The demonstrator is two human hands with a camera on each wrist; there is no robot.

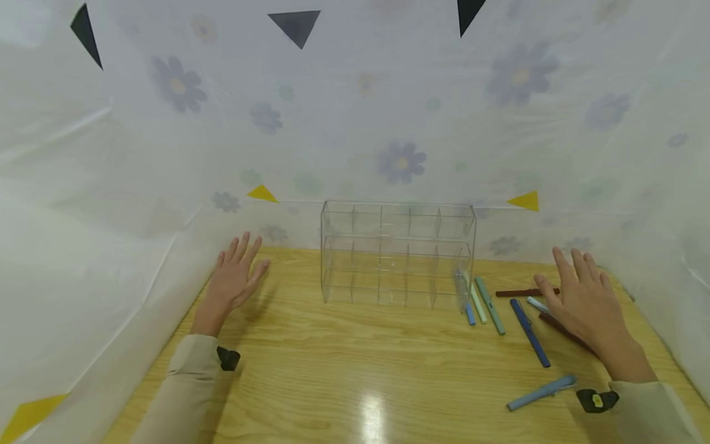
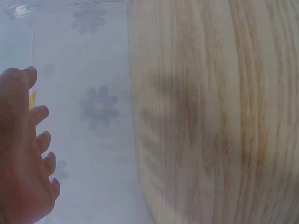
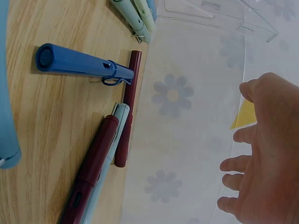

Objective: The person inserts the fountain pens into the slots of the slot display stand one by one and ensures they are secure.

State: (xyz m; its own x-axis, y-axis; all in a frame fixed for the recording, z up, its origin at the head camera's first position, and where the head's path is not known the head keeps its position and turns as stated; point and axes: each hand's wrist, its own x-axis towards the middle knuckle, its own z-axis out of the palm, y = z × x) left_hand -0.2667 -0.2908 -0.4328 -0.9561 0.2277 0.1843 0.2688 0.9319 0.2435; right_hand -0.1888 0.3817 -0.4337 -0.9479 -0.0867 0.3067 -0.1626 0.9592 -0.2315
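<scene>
My left hand is held over the left side of the wooden table, fingers spread and holding nothing. Over the pens on the right, my right hand is spread with nothing in it. Below and beside it lie a dark blue pen, a maroon pen, a pale blue pen and another maroon pen. Nearer the front is a grey-blue pen. A clear acrylic organizer with divided tiers stands at the back middle. By its right end lie a green pen, a light green pen and a blue pen.
White flower-print sheeting rises behind the wooden table and along both sides. Yellow triangles and dark triangles are stuck on it. Each wrist carries a small black camera.
</scene>
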